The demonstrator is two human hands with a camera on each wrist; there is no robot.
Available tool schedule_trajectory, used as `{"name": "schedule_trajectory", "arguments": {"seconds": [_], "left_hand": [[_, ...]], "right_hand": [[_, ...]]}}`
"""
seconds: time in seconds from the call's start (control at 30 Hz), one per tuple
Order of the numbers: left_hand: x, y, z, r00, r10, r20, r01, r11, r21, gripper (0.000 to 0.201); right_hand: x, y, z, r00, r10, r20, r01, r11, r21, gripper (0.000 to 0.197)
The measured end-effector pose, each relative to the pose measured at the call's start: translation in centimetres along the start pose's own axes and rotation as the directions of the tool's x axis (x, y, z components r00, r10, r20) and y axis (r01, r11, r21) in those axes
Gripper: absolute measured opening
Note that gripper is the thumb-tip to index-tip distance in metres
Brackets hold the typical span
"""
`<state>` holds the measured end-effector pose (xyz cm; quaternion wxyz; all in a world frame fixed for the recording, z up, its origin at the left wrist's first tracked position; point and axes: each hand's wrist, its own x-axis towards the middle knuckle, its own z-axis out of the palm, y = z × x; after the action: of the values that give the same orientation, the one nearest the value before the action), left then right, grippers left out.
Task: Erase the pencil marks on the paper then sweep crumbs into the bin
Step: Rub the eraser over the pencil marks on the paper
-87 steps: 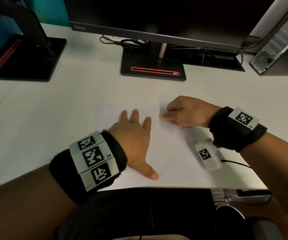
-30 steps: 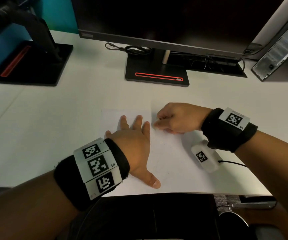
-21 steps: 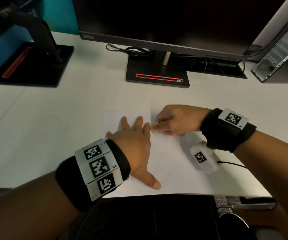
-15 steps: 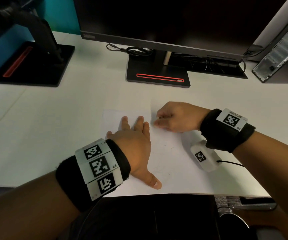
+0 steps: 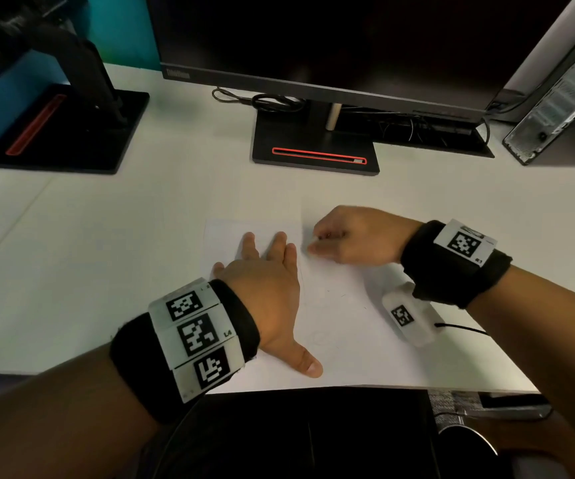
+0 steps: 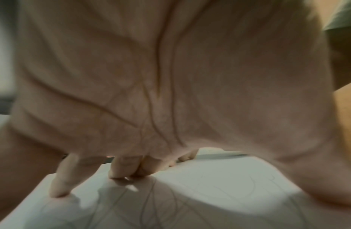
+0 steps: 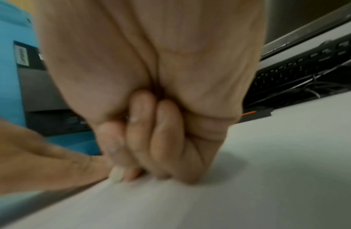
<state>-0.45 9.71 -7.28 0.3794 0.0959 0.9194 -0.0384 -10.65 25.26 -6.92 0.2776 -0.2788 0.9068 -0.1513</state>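
A white sheet of paper lies on the white desk near its front edge, with faint pencil lines on it. My left hand presses flat on the sheet's left part, fingers spread and straight, thumb toward me. My right hand is curled at the sheet's upper right, just right of the left fingertips. Its thumb and fingers pinch a small whitish eraser down against the paper. In the head view the eraser is hidden by the fingers.
A monitor on a black stand stands behind the paper, with cables beside it. A second black stand is at the far left, and a computer case at the far right. The desk's front edge is close; a dark round rim shows below it.
My right hand has made small back-and-forth strokes with the eraser at the same spot on the paper. The left hand has stayed flat on the sheet.
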Motion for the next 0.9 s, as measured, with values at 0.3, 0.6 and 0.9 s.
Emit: {"name": "schedule_trajectory", "arguments": {"seconds": [0.3,0.6,0.9], "left_hand": [[0.1,0.0,0.0,1.0,-0.005,0.003,0.005,1.0,-0.006,0.162],[0.3,0.0,0.1,1.0,-0.005,0.002,0.005,1.0,-0.005,0.164],[0.3,0.1,0.1,1.0,-0.011,0.004,0.01,1.0,0.004,0.164]], "right_hand": [[-1.1,0.4,0.4,0.991,-0.019,0.135,0.012,0.999,0.053,0.04],[-1.5,0.9,-0.1,0.991,0.008,0.132,-0.015,0.998,0.053,0.04],[-1.8,1.5,-0.3,0.999,-0.003,0.054,0.002,1.0,0.014,0.045]]}}
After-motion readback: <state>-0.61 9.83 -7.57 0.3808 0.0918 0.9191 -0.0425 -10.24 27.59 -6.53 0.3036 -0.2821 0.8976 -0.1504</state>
